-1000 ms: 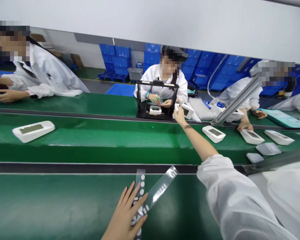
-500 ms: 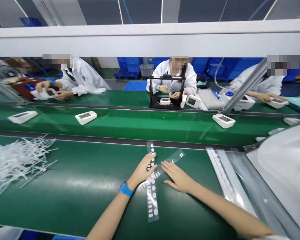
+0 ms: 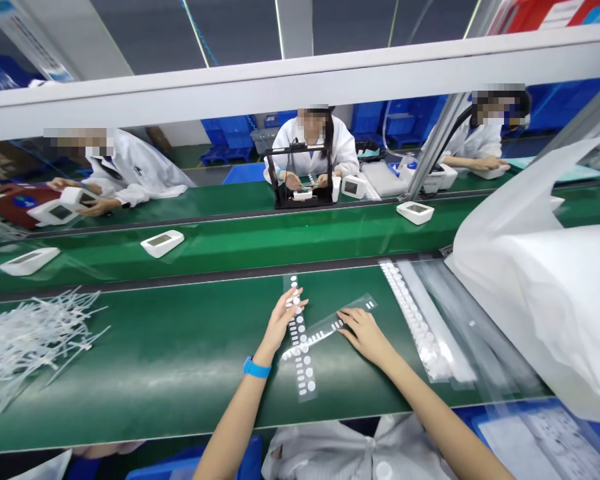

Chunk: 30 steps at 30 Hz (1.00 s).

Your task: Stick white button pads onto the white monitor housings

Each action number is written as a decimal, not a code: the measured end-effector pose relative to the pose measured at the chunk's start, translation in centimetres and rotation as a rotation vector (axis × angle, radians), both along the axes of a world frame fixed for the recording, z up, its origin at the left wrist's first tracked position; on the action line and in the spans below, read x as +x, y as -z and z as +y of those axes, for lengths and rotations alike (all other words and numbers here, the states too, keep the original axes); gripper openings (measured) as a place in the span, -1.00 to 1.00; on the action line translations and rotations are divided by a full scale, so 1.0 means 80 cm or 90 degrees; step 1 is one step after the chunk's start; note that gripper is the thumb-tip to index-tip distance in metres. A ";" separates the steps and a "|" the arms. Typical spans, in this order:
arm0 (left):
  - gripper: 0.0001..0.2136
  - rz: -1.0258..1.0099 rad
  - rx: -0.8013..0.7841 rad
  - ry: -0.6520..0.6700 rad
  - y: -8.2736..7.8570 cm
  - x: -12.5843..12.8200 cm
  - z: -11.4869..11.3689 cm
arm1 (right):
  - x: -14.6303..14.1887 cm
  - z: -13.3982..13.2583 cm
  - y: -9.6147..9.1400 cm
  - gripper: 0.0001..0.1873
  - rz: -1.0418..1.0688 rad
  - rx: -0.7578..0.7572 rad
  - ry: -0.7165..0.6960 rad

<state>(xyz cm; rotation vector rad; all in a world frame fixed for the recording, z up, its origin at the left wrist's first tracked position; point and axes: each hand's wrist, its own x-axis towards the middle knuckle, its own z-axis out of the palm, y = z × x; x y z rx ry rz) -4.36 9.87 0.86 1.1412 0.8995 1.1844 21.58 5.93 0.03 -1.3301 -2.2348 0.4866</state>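
Two clear film strips lie crossed on the green bench. One strip carries round white stickers and runs away from me. The other strip carries small white bars and slants to the right. My left hand, with a blue wristband, rests flat on the round-sticker strip, fingers stretched out. My right hand lies fingers-down on the slanted strip near its bar stickers, holding nothing.
More sticker strips lie to my right beside a big white plastic bag. A heap of white cable ties sits at left. White devices ride the conveyor. Three people in white coats work across it, one at a black fixture.
My right hand came back from a far reach across the conveyor and settled on the slanted strip. The view pulled back and tilted; my left hand stayed on the round-sticker strip.
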 end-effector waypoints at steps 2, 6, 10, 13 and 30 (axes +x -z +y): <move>-0.50 -0.005 -0.010 -0.013 0.000 -0.004 -0.010 | 0.005 0.001 -0.001 -0.54 -0.040 0.011 0.026; -0.49 0.006 -0.019 -0.053 0.004 -0.009 -0.023 | 0.006 0.011 -0.002 -0.56 -0.098 0.011 0.016; -0.50 -0.004 -0.039 -0.083 0.010 -0.016 -0.024 | 0.008 0.027 -0.008 -0.51 -0.118 0.012 0.010; -0.52 -0.036 -0.057 -0.110 0.012 -0.020 -0.022 | 0.007 0.037 -0.017 -0.62 -0.129 -0.012 -0.014; -0.58 -0.162 -0.057 -0.252 0.003 -0.032 -0.020 | 0.076 -0.004 -0.084 -0.63 0.355 -0.376 0.090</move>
